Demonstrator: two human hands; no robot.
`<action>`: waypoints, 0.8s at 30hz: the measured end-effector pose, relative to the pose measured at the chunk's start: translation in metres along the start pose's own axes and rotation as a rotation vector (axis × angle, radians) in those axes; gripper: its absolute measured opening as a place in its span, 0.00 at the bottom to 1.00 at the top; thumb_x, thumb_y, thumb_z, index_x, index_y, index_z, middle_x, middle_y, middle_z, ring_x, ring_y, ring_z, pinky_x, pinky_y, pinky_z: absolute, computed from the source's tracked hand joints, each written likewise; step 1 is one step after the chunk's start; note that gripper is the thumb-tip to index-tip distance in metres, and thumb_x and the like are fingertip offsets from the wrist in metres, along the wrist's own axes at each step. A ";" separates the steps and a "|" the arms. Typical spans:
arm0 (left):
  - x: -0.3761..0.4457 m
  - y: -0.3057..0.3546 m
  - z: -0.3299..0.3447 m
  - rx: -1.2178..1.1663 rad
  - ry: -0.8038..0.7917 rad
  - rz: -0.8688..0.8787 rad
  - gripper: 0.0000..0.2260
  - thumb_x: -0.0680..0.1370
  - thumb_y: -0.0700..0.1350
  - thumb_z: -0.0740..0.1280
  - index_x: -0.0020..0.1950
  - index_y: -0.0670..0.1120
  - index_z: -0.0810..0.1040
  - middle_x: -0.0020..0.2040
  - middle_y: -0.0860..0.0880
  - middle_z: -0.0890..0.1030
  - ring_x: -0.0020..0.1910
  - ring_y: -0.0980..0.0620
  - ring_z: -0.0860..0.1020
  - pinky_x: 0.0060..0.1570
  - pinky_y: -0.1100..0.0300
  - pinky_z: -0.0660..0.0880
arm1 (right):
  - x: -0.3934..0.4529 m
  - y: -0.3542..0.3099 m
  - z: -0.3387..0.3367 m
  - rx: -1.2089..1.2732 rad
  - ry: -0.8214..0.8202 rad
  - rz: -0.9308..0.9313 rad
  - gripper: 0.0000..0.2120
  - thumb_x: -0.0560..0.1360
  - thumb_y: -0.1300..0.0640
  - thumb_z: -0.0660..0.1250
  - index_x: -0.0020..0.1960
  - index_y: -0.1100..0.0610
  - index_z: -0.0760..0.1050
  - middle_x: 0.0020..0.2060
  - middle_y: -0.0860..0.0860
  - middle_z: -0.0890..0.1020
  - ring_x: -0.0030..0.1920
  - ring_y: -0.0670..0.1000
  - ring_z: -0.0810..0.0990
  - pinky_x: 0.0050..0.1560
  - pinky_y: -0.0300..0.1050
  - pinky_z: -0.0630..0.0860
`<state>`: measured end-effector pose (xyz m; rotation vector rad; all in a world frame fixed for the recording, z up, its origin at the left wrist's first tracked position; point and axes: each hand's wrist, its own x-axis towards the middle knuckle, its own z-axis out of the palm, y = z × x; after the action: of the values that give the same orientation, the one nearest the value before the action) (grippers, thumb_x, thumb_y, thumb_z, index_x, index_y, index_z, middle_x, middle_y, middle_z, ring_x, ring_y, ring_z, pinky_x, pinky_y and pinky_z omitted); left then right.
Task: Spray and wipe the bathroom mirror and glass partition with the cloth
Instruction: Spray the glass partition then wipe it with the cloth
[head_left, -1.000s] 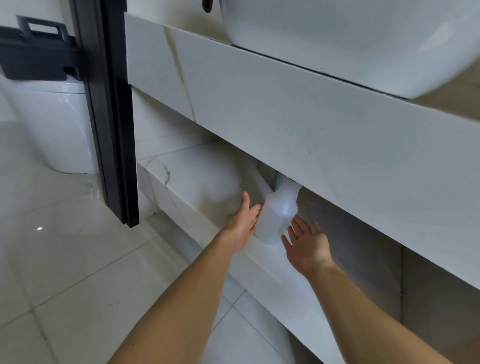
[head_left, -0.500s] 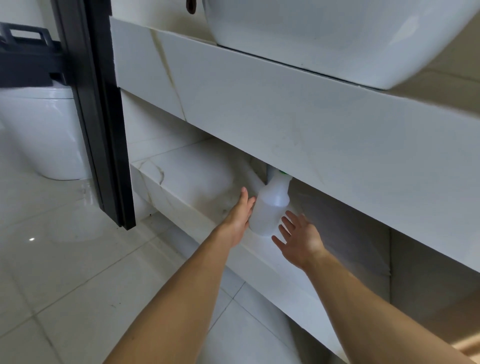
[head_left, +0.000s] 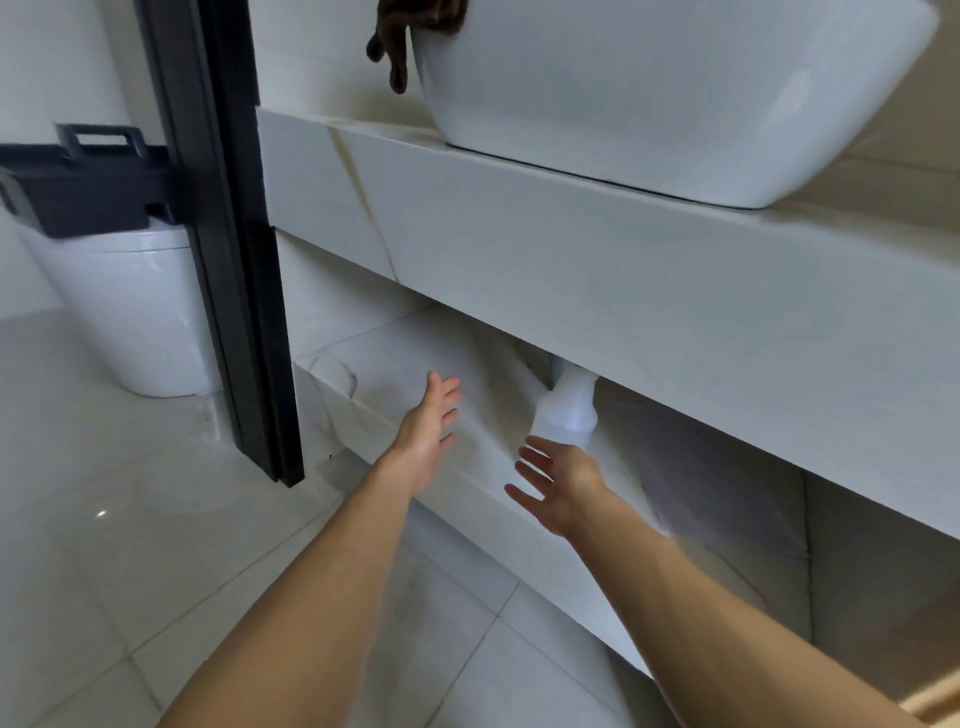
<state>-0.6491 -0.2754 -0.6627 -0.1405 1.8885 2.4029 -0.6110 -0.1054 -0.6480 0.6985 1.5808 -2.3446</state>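
A white plastic spray bottle (head_left: 566, 408) stands upright just beyond the right hand (head_left: 558, 486), untouched, its top hidden. A dark brown cloth (head_left: 402, 39) hangs well above the left hand (head_left: 431, 428).

A single wide-angle view is given, taken from head height and aimed forward and down at the front edge of the vanity counter (head_left: 597, 270), which is seen at close range and crosses the frame diagonally. The basin (head_left: 675, 93) above the counter is cut off by the top edge. Left of the counter, the black partition frame (head_left: 234, 260) is seen, and the toilet (head_left: 130, 312) beyond it. Below the counter, the lower shelf (head_left: 389, 374) and floor tiles (head_left: 156, 545) are taken in. Both forearms enter from the bottom edge.
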 end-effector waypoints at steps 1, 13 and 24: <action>-0.004 0.006 -0.009 0.005 0.021 0.019 0.28 0.83 0.63 0.43 0.79 0.52 0.62 0.79 0.51 0.63 0.78 0.49 0.61 0.78 0.48 0.55 | -0.003 0.002 0.011 -0.017 -0.033 -0.012 0.12 0.83 0.61 0.60 0.63 0.60 0.77 0.60 0.55 0.80 0.62 0.57 0.78 0.63 0.62 0.77; -0.054 0.168 -0.102 0.128 0.569 0.497 0.16 0.85 0.53 0.54 0.67 0.51 0.75 0.65 0.52 0.77 0.62 0.53 0.77 0.66 0.52 0.72 | -0.073 -0.045 0.210 -0.182 -0.546 -0.289 0.14 0.84 0.58 0.56 0.65 0.52 0.75 0.65 0.50 0.77 0.67 0.48 0.74 0.68 0.53 0.74; -0.036 0.451 -0.053 0.278 0.520 0.543 0.17 0.86 0.53 0.51 0.71 0.54 0.72 0.66 0.55 0.76 0.63 0.55 0.76 0.64 0.57 0.72 | -0.191 -0.264 0.341 -0.136 -0.525 -0.480 0.14 0.84 0.61 0.53 0.62 0.56 0.76 0.59 0.55 0.79 0.58 0.53 0.81 0.59 0.50 0.80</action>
<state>-0.6671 -0.4337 -0.2355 -0.2886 2.7871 2.5548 -0.6507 -0.3282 -0.2350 -0.3508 1.7532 -2.4020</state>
